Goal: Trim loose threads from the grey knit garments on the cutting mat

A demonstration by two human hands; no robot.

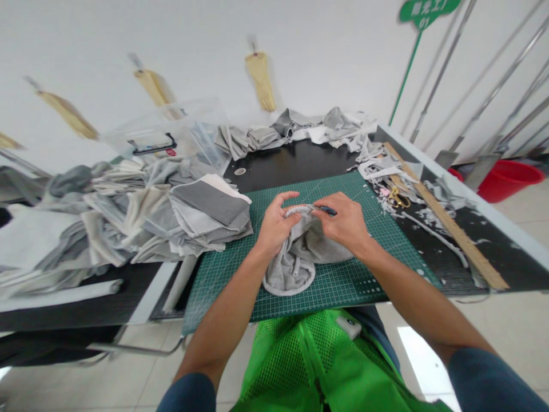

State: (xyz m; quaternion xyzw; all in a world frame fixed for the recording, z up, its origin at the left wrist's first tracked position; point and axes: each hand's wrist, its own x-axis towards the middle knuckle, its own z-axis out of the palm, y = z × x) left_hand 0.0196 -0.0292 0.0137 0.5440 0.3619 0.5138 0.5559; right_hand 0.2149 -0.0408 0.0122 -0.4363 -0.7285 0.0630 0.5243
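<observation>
A crumpled grey cloth piece [317, 243] with a pale, rounded hem hangs between my hands over the green cutting mat [227, 274]. My left hand [277, 226] pinches its upper edge, thumb on top and index finger raised. At the same edge, my right hand [341, 220] is closed around a small dark blue tool [328, 210], with its fingertips touching the cloth. Most of the tool is hidden in my fingers, so its kind does not show. A short white strip lies on the cloth near the hem.
Grey and white fabric pieces [210, 206] are heaped to the left. Behind them stands a clear plastic box [163, 129]. At the right lie a wooden ruler [446, 220], gold-handled scissors [398, 198] and cloth scraps. More fabric lines the table's back edge; a red bucket [508, 180] stands beyond.
</observation>
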